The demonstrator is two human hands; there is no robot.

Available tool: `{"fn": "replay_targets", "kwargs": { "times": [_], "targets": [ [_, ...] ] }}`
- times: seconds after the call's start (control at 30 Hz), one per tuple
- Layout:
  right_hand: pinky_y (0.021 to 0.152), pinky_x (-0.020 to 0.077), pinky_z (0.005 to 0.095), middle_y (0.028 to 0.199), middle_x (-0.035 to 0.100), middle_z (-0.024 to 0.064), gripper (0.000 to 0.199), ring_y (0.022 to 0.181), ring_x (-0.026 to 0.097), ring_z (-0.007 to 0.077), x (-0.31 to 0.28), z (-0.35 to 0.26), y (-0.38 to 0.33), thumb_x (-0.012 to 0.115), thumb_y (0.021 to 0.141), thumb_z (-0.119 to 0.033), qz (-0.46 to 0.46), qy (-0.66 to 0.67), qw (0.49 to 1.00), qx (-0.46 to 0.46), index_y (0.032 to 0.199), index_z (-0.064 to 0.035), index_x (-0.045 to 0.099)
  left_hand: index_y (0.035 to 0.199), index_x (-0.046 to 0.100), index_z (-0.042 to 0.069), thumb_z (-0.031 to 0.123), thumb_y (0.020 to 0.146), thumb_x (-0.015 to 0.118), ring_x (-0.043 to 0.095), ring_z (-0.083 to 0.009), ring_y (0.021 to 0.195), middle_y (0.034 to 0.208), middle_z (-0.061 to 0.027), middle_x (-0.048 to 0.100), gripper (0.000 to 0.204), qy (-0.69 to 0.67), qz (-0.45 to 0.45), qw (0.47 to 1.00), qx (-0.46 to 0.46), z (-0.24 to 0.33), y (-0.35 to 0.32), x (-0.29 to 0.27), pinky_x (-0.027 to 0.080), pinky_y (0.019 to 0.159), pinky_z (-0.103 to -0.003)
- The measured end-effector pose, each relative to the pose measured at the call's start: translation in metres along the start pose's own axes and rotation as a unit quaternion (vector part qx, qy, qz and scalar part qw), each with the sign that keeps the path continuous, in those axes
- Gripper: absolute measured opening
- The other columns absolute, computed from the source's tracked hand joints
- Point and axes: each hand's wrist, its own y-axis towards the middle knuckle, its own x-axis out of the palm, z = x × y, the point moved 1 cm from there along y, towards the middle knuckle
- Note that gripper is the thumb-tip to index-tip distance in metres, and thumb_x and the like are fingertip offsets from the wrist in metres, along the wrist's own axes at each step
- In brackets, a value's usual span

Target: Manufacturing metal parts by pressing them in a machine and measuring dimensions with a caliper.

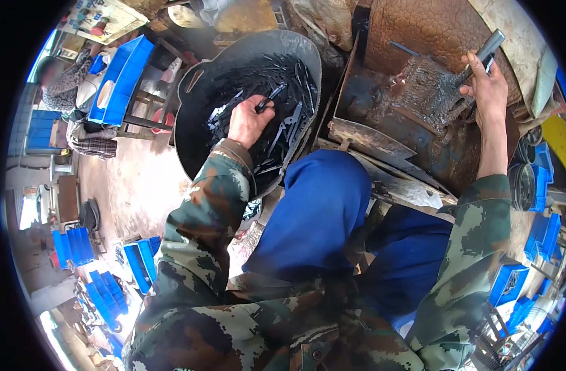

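Note:
My left hand (pixel 249 120) reaches into a round black metal pan (pixel 193 123) heaped with several dark flat metal pieces (pixel 283 80). Its fingers are closed on one dark piece (pixel 269 96). My right hand (pixel 488 86) is raised at the upper right and grips a grey metal handle bar (pixel 488 48) that slants up from a rusty, greasy machine (pixel 419 93). Both forearms wear camouflage sleeves. My knees in blue trousers (pixel 323 210) sit between the pan and the machine.
A rusty metal chute (pixel 382 142) slopes from the machine toward my knees. Blue plastic bins stand stacked at the lower left (pixel 106 290) and at the right (pixel 542 235). Another person (pixel 66 80) sits at the upper left beside a blue tray (pixel 119 80).

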Motion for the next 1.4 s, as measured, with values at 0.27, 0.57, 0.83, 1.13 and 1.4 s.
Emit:
{"fn": "replay_targets", "kwargs": {
  "times": [0.27, 0.57, 0.83, 1.13, 1.4],
  "targets": [
    [0.051, 0.048, 0.0209, 0.072, 0.052, -0.0073, 0.03, 0.053, 0.036, 0.0006, 0.003, -0.004, 0.0, 0.065, 0.098, -0.027, -0.004, -0.003, 1.0, -0.005, 0.12, -0.0061, 0.064, 0.11, 0.064, 0.007, 0.024, 0.078, 0.074, 0.066, -0.0366, 0.099, 0.107, -0.0155, 0.068, 0.037, 0.189, -0.068, 0.977, 0.067, 0.013, -0.022, 0.021, 0.054, 0.084, -0.045],
    [0.051, 0.0528, 0.0225, 0.105, 0.069, 0.0044, 0.032, 0.066, 0.055, 0.0066, -0.002, 0.007, 0.007, 0.066, 0.096, -0.028, -0.018, 0.006, 1.0, -0.012, 0.119, -0.0048, 0.065, 0.105, 0.058, 0.004, 0.019, 0.076, 0.073, 0.065, -0.0386, 0.095, 0.1, -0.018, 0.062, 0.036, 0.193, -0.077, 0.974, 0.094, 0.019, -0.026, 0.026, 0.053, 0.079, -0.047],
    [0.049, 0.0496, 0.021, 0.085, 0.061, -0.0044, 0.031, 0.056, 0.039, 0.0013, 0.002, 0.001, 0.003, 0.067, 0.096, -0.028, -0.005, 0.01, 1.0, -0.008, 0.118, -0.007, 0.065, 0.096, 0.053, 0.003, 0.008, 0.084, 0.062, 0.06, -0.0223, 0.07, 0.074, -0.0106, 0.06, 0.017, -0.014, -0.026, 0.996, 0.08, 0.021, -0.024, 0.006, 0.048, 0.064, -0.036],
    [0.048, 0.0506, 0.0209, 0.1, 0.069, 0.0017, 0.032, 0.059, 0.046, 0.0029, -0.002, 0.009, 0.007, 0.066, 0.096, -0.027, -0.014, 0.006, 1.0, -0.017, 0.12, -0.0056, 0.063, 0.099, 0.051, 0.012, 0.016, 0.098, 0.056, 0.039, -0.0071, 0.056, 0.069, 0.0006, 0.044, 0.006, -0.486, -0.161, 0.854, -0.092, 0.112, -0.028, -0.019, 0.031, 0.049, -0.023],
    [0.05, 0.0517, 0.0226, 0.1, 0.069, 0.0028, 0.032, 0.066, 0.053, 0.0053, 0.001, 0.008, 0.01, 0.067, 0.095, -0.028, -0.013, 0.007, 1.0, -0.018, 0.118, -0.0056, 0.065, 0.11, 0.054, 0.003, 0.011, 0.097, 0.055, 0.039, -0.0038, 0.057, 0.071, 0.0036, 0.047, 0.015, -0.448, -0.245, 0.859, 0.031, 0.216, -0.007, -0.004, 0.031, 0.048, -0.019]
  ]
}}
